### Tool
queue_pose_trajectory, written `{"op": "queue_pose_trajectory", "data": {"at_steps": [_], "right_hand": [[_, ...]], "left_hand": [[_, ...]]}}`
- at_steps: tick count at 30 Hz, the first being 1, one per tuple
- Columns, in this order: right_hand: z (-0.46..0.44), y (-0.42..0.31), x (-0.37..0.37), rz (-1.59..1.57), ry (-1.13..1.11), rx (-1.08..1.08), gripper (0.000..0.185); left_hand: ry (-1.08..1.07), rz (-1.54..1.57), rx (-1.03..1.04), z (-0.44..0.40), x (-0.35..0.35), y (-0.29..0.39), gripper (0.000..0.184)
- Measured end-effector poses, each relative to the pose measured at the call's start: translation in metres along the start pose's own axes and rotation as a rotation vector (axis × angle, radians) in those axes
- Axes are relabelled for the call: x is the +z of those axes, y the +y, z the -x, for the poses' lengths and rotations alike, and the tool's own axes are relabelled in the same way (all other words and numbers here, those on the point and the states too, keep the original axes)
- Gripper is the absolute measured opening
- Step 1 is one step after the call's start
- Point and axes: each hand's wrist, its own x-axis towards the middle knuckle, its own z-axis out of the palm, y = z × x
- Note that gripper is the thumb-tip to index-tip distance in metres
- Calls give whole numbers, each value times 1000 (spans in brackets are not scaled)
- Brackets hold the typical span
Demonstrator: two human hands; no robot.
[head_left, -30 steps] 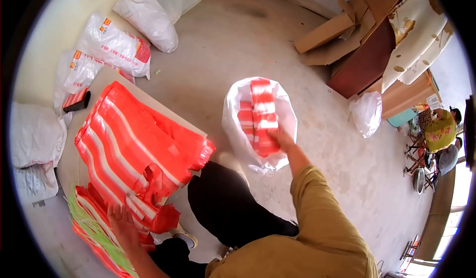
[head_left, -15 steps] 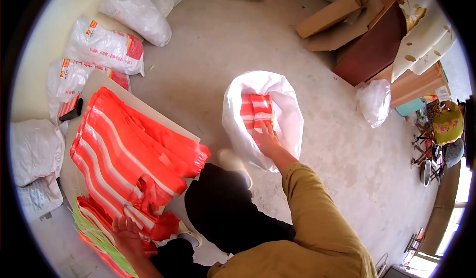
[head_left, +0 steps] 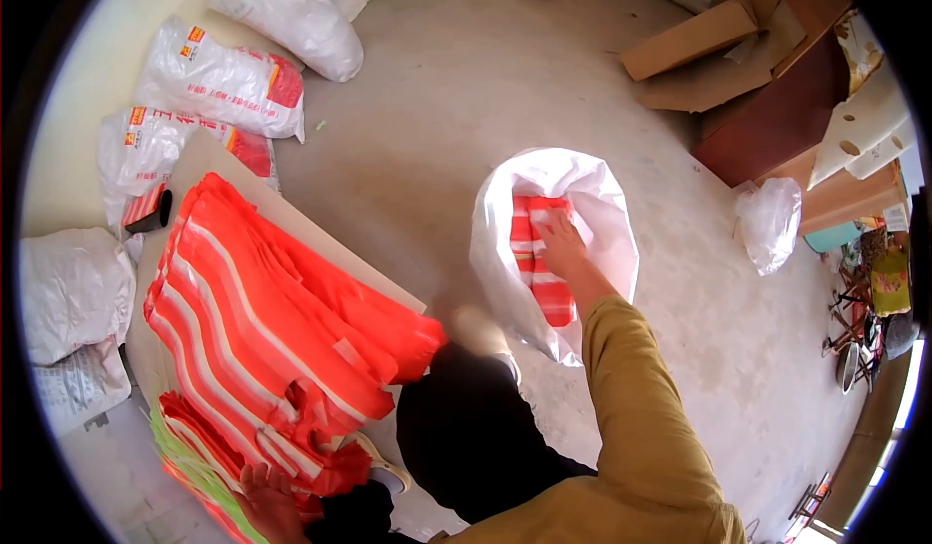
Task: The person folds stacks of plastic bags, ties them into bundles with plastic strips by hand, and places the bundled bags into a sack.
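Observation:
Inside an open white bag [head_left: 614, 253] on the floor lie folded red-and-white striped bundles [head_left: 544, 287]. My right hand [head_left: 565, 245] reaches into the bag with its fingers spread on top of the bundles. A large pile of red-and-white striped plastic bags [head_left: 262, 301] rests on cardboard at the left. Near the pile's lower edge, beside light green strips [head_left: 199, 461], is my left hand [head_left: 270, 500], its fingers apart and nothing held in them.
Filled white sacks [head_left: 228, 83] lie along the left wall. Cardboard boxes [head_left: 694, 49] and a brown cabinet [head_left: 767, 131] stand at the upper right, with a clear plastic bag [head_left: 772, 224] nearby. Stools and a basin [head_left: 848, 367] are at far right.
The bundle my right hand was holding over the bag now lies inside it, and that hand has opened and moved over the bundles. The whole view has shifted somewhat.

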Motion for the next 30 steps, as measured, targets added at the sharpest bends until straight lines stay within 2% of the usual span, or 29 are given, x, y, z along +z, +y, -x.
{"op": "queue_pose_trajectory", "data": {"at_steps": [1, 4, 5, 8, 9, 10, 12, 14, 16, 19, 22, 23, 26, 29, 30], "right_hand": [[-8, 9, 9, 19, -84, 28, 62], [-18, 15, 1, -200, -247, 198, 65], [-20, 16, 3, -227, -170, 200, 65], [-5, 9, -4, -152, -10, 20, 62], [8, 1, -9, -230, 50, 25, 57], [17, -2, -2, -272, 90, 10, 56], [30, 2, 8, -359, 171, -22, 53], [45, -5, -17, -436, 323, -115, 51], [53, -29, -58, -483, 465, -225, 49], [63, -74, -130, -470, 631, -381, 49], [82, -142, -201, -501, 576, -613, 52], [90, -169, -223, -540, 554, -739, 55], [107, -241, -260, -449, 475, -1110, 44], [122, -307, -282, -336, 200, -1359, 34], [128, -324, -281, -336, 156, -1349, 34]], "left_hand": [[25, 3, 6, -1, 0, -1, 57], [57, -7, 17, -1, 13, 0, 57], [45, -19, 18, 1, 20, 3, 57], [62, -34, 32, -1, 25, 4, 53], [86, -38, 49, 1, 23, 3, 51], [226, -88, 72, 3, 19, -2, 47], [307, -267, 133, 1, 24, -8, 39], [297, -568, 111, 0, 50, -3, 30], [273, -827, 172, -2, 66, -3, 26], [181, -967, 203, -15, 49, -11, 27], [129, -1175, 228, -18, 71, -1, 31], [99, -1320, 373, -18, 78, 2, 33], [133, -1542, 572, -14, 72, -2, 38], [176, -1482, 580, -8, 49, -8, 44], [194, -1415, 526, -6, 47, -5, 47]]}}
